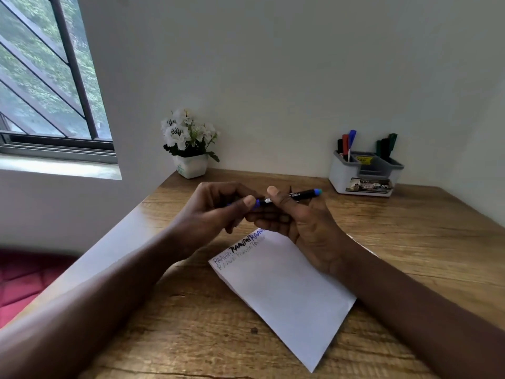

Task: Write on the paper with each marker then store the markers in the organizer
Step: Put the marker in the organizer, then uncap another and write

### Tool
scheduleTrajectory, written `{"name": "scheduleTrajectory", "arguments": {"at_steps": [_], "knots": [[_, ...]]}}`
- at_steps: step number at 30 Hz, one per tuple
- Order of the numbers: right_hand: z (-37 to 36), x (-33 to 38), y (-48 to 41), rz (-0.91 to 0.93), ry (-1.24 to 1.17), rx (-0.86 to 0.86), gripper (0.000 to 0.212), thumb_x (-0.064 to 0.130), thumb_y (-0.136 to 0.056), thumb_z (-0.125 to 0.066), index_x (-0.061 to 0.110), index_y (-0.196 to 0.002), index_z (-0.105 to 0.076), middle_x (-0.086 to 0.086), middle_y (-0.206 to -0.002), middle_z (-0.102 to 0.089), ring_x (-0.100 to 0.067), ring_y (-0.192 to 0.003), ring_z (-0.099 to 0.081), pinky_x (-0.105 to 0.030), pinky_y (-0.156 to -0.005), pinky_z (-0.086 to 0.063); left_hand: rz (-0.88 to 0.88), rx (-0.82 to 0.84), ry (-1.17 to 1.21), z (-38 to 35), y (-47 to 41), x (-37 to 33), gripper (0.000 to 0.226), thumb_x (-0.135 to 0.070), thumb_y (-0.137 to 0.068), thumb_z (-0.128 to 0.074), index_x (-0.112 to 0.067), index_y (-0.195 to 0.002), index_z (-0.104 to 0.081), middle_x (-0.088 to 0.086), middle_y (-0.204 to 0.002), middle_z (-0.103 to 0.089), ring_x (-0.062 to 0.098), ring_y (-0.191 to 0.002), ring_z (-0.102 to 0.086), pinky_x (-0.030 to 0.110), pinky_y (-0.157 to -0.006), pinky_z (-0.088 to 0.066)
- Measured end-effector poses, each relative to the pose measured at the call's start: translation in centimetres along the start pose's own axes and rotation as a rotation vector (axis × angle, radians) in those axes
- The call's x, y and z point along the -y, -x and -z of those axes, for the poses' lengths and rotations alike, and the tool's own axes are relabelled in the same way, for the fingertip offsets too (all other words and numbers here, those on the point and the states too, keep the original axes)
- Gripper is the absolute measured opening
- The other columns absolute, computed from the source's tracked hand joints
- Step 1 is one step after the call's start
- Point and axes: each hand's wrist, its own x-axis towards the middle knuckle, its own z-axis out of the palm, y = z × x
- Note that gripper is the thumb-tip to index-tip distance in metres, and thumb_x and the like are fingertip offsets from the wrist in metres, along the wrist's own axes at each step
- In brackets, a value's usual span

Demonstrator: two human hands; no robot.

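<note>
Both hands hold a black marker with blue ends [302, 194] level above the table. My left hand [218, 209] pinches its blue cap end, and my right hand [300, 222] grips the barrel, whose blue tail sticks out to the right. Beneath them lies a white sheet of paper [287, 291] with several words written along its top edge in black, blue and fainter colours. The grey-white organizer [364, 173] stands at the back right by the wall and holds several upright markers: black, red and blue on its left, green ones on its right.
A white pot of white flowers [190, 143] stands at the table's back left corner. The wooden table [423, 242] meets the wall behind. A barred window is at the upper left, and a red cushion shows below the table's left edge.
</note>
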Motion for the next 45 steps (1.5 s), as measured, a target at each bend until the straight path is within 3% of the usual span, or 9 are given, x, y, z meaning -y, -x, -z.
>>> {"name": "scheduleTrajectory", "arguments": {"at_steps": [5, 13, 17, 19, 24, 29, 39, 41, 45], "knots": [[0.1, 0.2, 0.2, 0.017, 0.012, 0.086, 0.031, 0.023, -0.092, -0.064, 0.0, -0.11, -0.072, -0.025, -0.104, -0.076, -0.036, -0.097, -0.076, -0.033, -0.082, -0.063, 0.166, 0.024, 0.201, 0.9, -0.2, -0.3, 0.024, -0.017, -0.098, -0.059, -0.017, -0.081, -0.076, 0.003, -0.062, -0.049, 0.012, -0.058, -0.045, 0.027, -0.059, -0.044], [-0.2, 0.7, 0.3, 0.06, 0.029, 0.159, 0.028, 0.03, -0.088, -0.061, 0.009, -0.101, -0.074, -0.026, -0.104, -0.076, -0.038, -0.099, -0.075, -0.039, -0.085, -0.063, 0.363, 0.055, 0.46, 2.0, -0.2, -0.4, 0.037, -0.022, -0.094, -0.061, 0.002, -0.121, -0.069, 0.003, -0.065, -0.031, 0.008, -0.053, -0.035, 0.025, -0.056, -0.046], [0.0, 0.8, -0.1, 0.051, 0.008, 0.088, 0.039, 0.037, -0.089, -0.058, 0.003, -0.102, -0.071, -0.026, -0.101, -0.076, -0.037, -0.092, -0.077, -0.035, -0.077, -0.063, 0.349, -0.017, 0.458, 1.5, -0.2, 0.1, 0.029, -0.023, -0.098, -0.061, -0.003, -0.115, -0.073, 0.003, -0.059, -0.042, 0.008, -0.051, -0.038, 0.025, -0.06, -0.048], [0.8, 0.9, -0.6, 0.075, -0.038, -0.038, 0.039, 0.038, -0.096, -0.055, 0.002, -0.098, -0.069, -0.027, -0.097, -0.076, -0.034, -0.082, -0.077, -0.034, -0.069, -0.063, 0.309, -0.137, 0.358, 1.7, -0.5, 0.9, 0.03, -0.022, -0.095, -0.06, -0.002, -0.113, -0.072, 0.005, -0.062, -0.056, 0.011, -0.054, -0.045, 0.026, -0.063, -0.048], [2.6, 0.1, -1.2, 0.068, 0.143, -0.31, 0.038, 0.04, -0.105, -0.049, 0.009, -0.088, -0.063, -0.013, -0.074, -0.077, -0.021, -0.054, -0.068, -0.026, -0.05, -0.052, 0.206, -0.288, -0.388, 3.3, -0.6, 2.6, 0.012, -0.027, -0.095, -0.071, -0.022, -0.106, -0.068, -0.004, -0.081, -0.078, 0.008, -0.069, -0.066, 0.035, -0.071, -0.054], [2.2, -0.7, -1.6, -0.039, 0.216, -0.279, 0.043, 0.043, -0.105, -0.048, 0.007, -0.094, -0.067, -0.015, -0.077, -0.077, -0.021, -0.054, -0.066, -0.026, -0.049, -0.051, 0.191, -0.23, -0.73, 2.7, -0.5, 2.8, 0.015, -0.046, -0.082, -0.081, -0.034, -0.088, -0.074, -0.019, -0.082, -0.073, -0.003, -0.078, -0.066, 0.03, -0.072, -0.052], [2.2, -0.6, -1.4, -0.043, 0.283, -0.172, 0.047, 0.042, -0.107, -0.043, 0.007, -0.095, -0.072, -0.013, -0.076, -0.078, -0.019, -0.056, -0.067, -0.023, -0.05, -0.051, 0.281, -0.08, -0.977, 2.1, -0.8, 2.0, 0.032, -0.063, -0.084, -0.07, -0.036, -0.1, -0.076, -0.017, -0.088, -0.063, 0.001, -0.08, -0.06, 0.034, -0.077, -0.051], [2.1, -0.7, -1.3, -0.033, 0.319, -0.154, 0.047, 0.042, -0.107, -0.043, 0.007, -0.096, -0.072, -0.013, -0.077, -0.078, -0.018, -0.058, -0.068, -0.023, -0.052, -0.052, 0.31, -0.125, -0.922, 2.4, -0.6, 1.9, 0.042, -0.071, -0.082, -0.066, -0.037, -0.106, -0.073, -0.018, -0.095, -0.066, 0.003, -0.088, -0.062, 0.038, -0.084, -0.053], [2.1, -0.7, -1.2, -0.028, 0.337, -0.121, 0.049, 0.042, -0.107, -0.042, 0.004, -0.101, -0.071, -0.017, -0.081, -0.078, -0.021, -0.062, -0.069, -0.024, -0.054, -0.052, 0.519, -0.012, -0.949, 3.2, 0.0, 1.3, 0.104, -0.105, -0.058, -0.037, -0.044, -0.143, -0.046, -0.003, -0.15, -0.048, 0.021, -0.136, -0.046, 0.056, -0.113, -0.036]]}}
